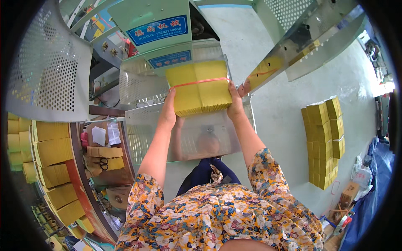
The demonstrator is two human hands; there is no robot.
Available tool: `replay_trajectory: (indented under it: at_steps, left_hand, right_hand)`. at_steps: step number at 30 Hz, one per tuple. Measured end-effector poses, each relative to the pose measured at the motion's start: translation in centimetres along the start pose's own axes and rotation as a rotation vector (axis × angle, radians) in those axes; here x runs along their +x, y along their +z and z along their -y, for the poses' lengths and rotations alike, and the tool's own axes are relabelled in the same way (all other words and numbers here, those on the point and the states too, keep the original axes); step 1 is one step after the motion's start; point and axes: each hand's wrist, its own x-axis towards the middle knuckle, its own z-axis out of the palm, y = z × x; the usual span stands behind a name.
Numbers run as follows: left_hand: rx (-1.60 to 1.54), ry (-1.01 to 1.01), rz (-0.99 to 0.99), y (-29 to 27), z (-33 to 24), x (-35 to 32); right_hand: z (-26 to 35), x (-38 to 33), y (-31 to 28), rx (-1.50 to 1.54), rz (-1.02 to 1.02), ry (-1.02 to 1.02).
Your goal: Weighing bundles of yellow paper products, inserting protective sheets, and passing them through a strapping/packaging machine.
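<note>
Between my two hands is a thick bundle of yellow paper (201, 97), with a pink band (199, 82) across its middle. My left hand (168, 109) grips the bundle's left side, and my right hand (235, 100) presses its right side. Most of the fingers are hidden behind or under the paper. Below and behind the bundle lies a shiny metal tray (146, 144) of the machine, which mirrors my arms. Whether the bundle touches the metal I cannot tell.
A pale green machine housing (155, 10) with a blue label rises ahead. Perforated metal guards (50, 71) stand at left, and a slanted metal rail (284, 54) at right. Yellow stacks (322, 142) sit on the floor at right; more yellow bundles (54, 152) line the left, beside scissors (103, 163).
</note>
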Motion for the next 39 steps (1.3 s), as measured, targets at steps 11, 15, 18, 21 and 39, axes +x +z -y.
replay_trajectory:
  at_steps: [11,15,18,21,39]
  left_hand:
    - [0.028,-0.051,-0.048,0.1,-0.4,-0.9]
    - [0.041,-0.138,-0.084,-1.5,0.2,-4.2]
    - [0.38,0.022,-0.185,-2.6,-0.4,-9.0]
    - [0.918,-0.087,-0.195,-3.4,-1.7,-12.9]
    - [-0.151,-0.299,-0.057,-11.8,4.1,-10.6]
  right_hand:
    - [2.1,-1.7,1.6,-0.058,0.109,0.004]
    - [2.0,-3.5,0.8,0.064,0.141,0.175]
    - [4.7,-8.5,2.0,-0.092,0.129,0.201]
    - [4.0,-11.9,-0.3,-0.203,0.014,0.149]
    - [-2.1,-12.7,-1.2,-0.831,-0.045,0.061]
